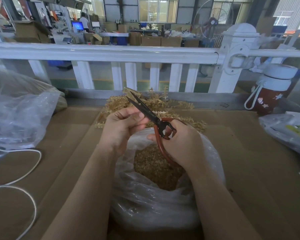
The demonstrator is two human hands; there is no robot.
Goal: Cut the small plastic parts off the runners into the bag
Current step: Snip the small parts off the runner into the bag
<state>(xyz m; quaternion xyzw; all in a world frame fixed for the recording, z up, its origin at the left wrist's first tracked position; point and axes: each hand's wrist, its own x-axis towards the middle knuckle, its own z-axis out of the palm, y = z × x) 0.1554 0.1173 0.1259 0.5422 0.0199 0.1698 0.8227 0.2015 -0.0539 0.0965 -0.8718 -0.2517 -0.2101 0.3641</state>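
Head view shows the left hand curled with its thumb right beside the parted blades of the scissors, so a hasty snip could nick it; whether it pinches a runner I cannot tell. Further right, the right hand grips the red handles above the bag, half full of amber parts. Uncut runners lie heaped just behind, pale and brittle-looking.

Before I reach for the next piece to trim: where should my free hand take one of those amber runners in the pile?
Probably the ladder-like runner at the near edge of the pile, just beyond the scissors. Pinch its bare central spine from above with the left hand, so the side parts stay clear for the blades and can fall into the bag.
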